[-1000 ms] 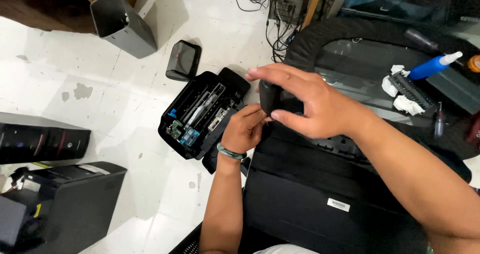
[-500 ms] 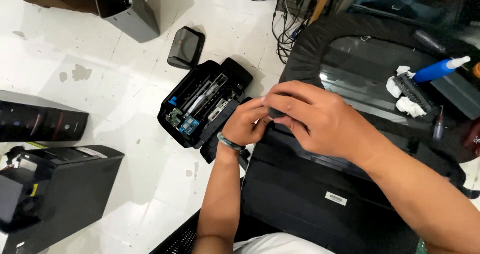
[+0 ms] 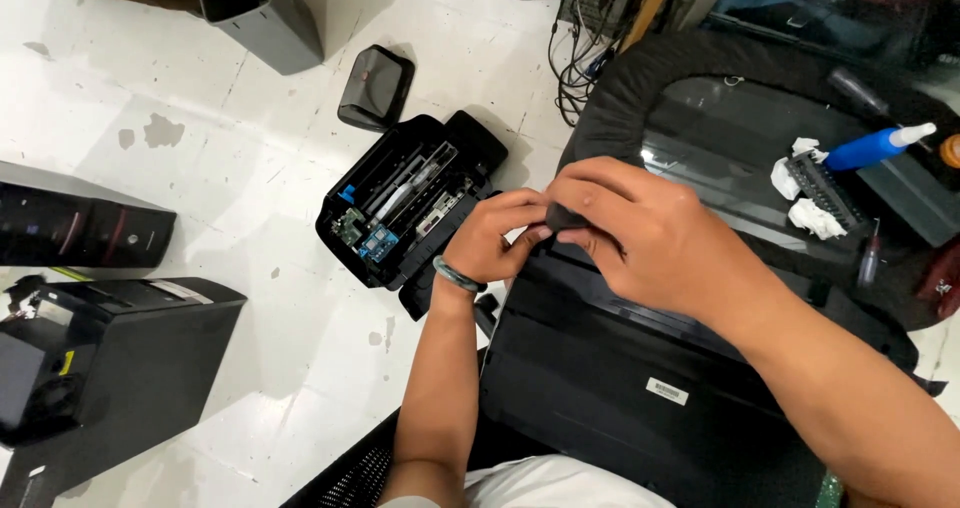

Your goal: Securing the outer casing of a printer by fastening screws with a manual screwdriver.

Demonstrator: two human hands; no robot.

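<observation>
My left hand (image 3: 497,236) and my right hand (image 3: 640,233) meet over the near edge of a black printer body (image 3: 620,368) that lies across my lap. Both pinch a small black part (image 3: 567,218) between their fingertips. Most of that part is hidden by my fingers. A green band circles my left wrist (image 3: 456,274). On the floor just left of my hands lies an opened black printer (image 3: 400,203) with its blue and green circuit boards showing.
A scanner lid with a glass pane (image 3: 720,138) lies beyond my hands. It carries a blue bottle (image 3: 875,148), crumpled white tissue (image 3: 815,216), a black strip and a small screwdriver (image 3: 869,258). Black computer cases (image 3: 80,228) stand at left, cables (image 3: 575,38) at the top.
The view has shifted and my hands now sit lower in it. My right hand has closed down over the small black part, fingertips meeting my left hand's.
</observation>
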